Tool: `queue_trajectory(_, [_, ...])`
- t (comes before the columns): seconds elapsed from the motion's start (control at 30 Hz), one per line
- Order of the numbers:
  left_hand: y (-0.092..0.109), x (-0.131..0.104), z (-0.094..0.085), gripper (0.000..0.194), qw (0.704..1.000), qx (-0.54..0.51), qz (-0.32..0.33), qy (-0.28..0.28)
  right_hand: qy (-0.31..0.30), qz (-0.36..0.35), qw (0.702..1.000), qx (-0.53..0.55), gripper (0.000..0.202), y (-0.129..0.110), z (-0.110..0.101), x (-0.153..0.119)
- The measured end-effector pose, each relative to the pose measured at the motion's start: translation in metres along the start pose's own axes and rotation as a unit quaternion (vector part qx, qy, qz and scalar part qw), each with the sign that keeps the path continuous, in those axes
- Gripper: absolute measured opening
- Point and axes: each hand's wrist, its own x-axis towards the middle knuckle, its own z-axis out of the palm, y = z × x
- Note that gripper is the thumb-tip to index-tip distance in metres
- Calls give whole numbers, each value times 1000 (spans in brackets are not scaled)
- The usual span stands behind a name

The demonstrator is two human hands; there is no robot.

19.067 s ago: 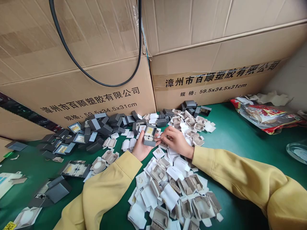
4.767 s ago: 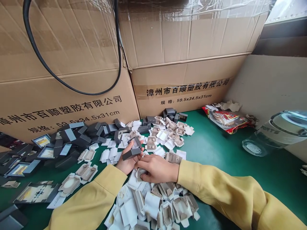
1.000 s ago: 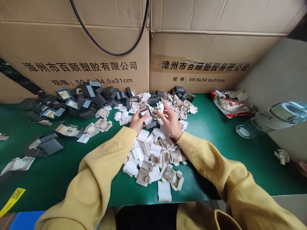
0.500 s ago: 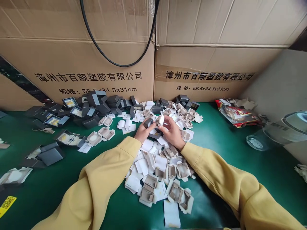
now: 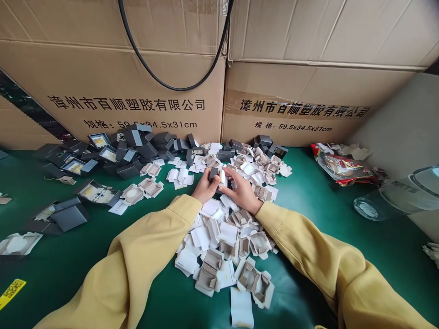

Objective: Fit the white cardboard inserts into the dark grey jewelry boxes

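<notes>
My left hand [image 5: 205, 186] is closed round a small dark box [image 5: 213, 173] at the middle of the view. Close against its right side, my right hand [image 5: 242, 189] pinches a small white piece [image 5: 222, 176], which touches the box. Beneath and in front of both hands lies a spread of white paper slips [image 5: 228, 233] and folded card inserts [image 5: 211, 269]. The fingers partly hide the box and the white piece.
Dark boxes [image 5: 128, 170], some open, are heaped at the back left. Large cartons [image 5: 137, 73] stand behind, with a black cable [image 5: 178, 88] hanging before them. A red snack bag [image 5: 338, 164] and a clear plastic container [image 5: 398, 196] lie at the right.
My right hand has moved left, bringing the white piece up against the dark box in my left hand. The view has shifted slightly.
</notes>
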Motion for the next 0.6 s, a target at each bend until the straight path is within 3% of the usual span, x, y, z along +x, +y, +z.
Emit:
queue_trajectory(0.2, [-4, 0, 0, 42, 997, 51, 15, 56, -4, 1, 1000, -7, 52, -3, -2, 0])
queue_trajectory(0.47, [-3, -2, 2, 38, 985, 139, 86, 61, -14, -9, 997, -69, 41, -1, -1, 2])
queue_trajectory(0.6, [-3, -2, 3, 38, 983, 144, 88, 68, -11, -5, 998, -66, 40, 0, 0, 1])
